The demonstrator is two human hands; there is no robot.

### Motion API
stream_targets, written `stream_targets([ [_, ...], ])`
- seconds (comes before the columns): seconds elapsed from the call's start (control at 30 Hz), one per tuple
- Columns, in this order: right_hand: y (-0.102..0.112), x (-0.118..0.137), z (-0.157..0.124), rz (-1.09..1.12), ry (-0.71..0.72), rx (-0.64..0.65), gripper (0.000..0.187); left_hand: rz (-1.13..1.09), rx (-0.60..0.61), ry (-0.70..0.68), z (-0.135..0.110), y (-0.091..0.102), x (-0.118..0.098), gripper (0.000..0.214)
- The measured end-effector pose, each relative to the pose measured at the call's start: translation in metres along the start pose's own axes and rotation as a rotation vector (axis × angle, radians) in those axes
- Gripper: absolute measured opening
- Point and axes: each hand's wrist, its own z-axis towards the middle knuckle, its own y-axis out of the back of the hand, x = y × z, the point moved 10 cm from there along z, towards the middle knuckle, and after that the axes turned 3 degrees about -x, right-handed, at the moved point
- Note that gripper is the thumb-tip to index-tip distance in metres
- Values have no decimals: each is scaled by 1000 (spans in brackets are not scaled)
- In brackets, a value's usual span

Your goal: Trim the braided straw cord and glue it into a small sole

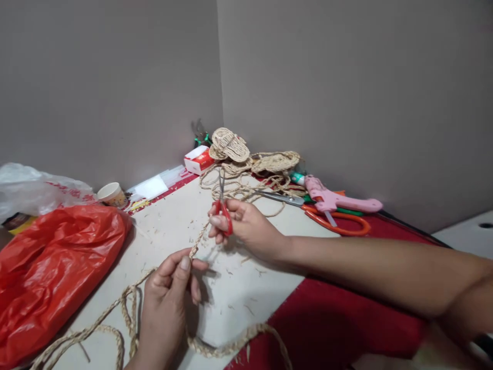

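Observation:
My left hand [169, 288] pinches a braided straw cord [195, 248] between thumb and forefinger, and the cord's thin end runs up toward my right hand [246, 223]. That hand holds a small pair of red-handled scissors [228, 220], blades pointing up and away from me. Whether its fingertips also grip the cord's end cannot be told. More braided cord [96, 321] trails from the left hand down to the lower left. Another length [227, 349] curves across the front over the board's edge. Short straw scraps lie on the pale board [246, 288].
Coiled braid pieces [231, 144] and loose cord lie at the back, beside a red-and-white box [197, 160]. To the right are a pink glue gun [339, 199] and large orange-handled scissors [360, 226]. A red plastic bag [65, 272] and a paper cup [111, 194] stand left.

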Motion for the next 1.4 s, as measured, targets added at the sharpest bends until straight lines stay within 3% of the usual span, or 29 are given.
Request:
stream_targets([
  [0.1,-6,-4,-4,-330,84,94,37,-105,10,29,10,4,3,30],
  [0.2,-25,-4,-15,-888,338,277,31,-144,26,56,14,6,7,29],
  [0.27,-32,-6,-21,-1193,464,326,29,-143,39,66,14,6,9,28],
  [0.4,-31,-12,-20,-1570,468,339,31,-105,25,74,13,7,9,30],
  [0.5,-29,-12,-16,-1733,424,340,35,-103,7,78,13,8,10,29],
  [0.87,-31,-11,-20,-1801,456,369,37,-116,29,123,14,8,17,26],
  [1.13,-28,-12,-19,-1741,302,404,32,-92,26,91,17,8,16,27],
  [1.4,-26,-16,-18,-1671,279,447,30,-131,25,102,18,8,16,26],
])
